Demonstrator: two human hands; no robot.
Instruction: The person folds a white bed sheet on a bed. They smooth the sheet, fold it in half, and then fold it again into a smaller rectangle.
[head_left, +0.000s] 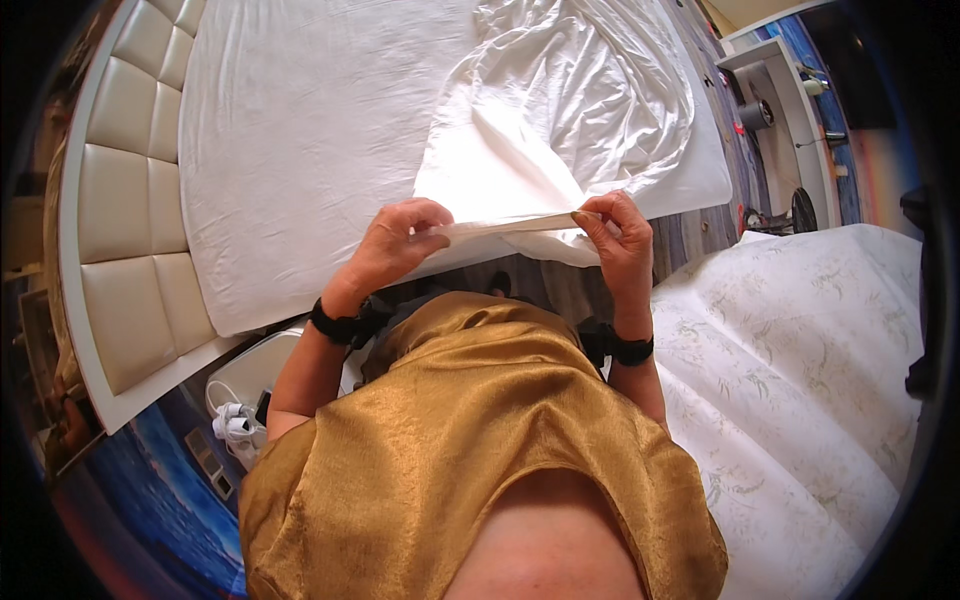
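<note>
Between my two hands a folded edge of a white cloth sheet (525, 139) is stretched. My left hand (397, 236) pinches it at the left, thumb below the fingers. At the right, my right hand (619, 232) grips the same edge between thumb and fingers. Beyond my hands the rest of the sheet lies crumpled over the far right part of a bed mattress with a white cover (300, 150). A loose part of the cloth hangs below the stretched edge, near my right hand.
A padded cream headboard (124, 202) borders the bed at left. A white bedside table (259, 360) with coiled white cables (234, 426) stands near my left elbow. Patterned white bedding (787, 360) lies at right. White shelving (795, 127) stands along the far right wall.
</note>
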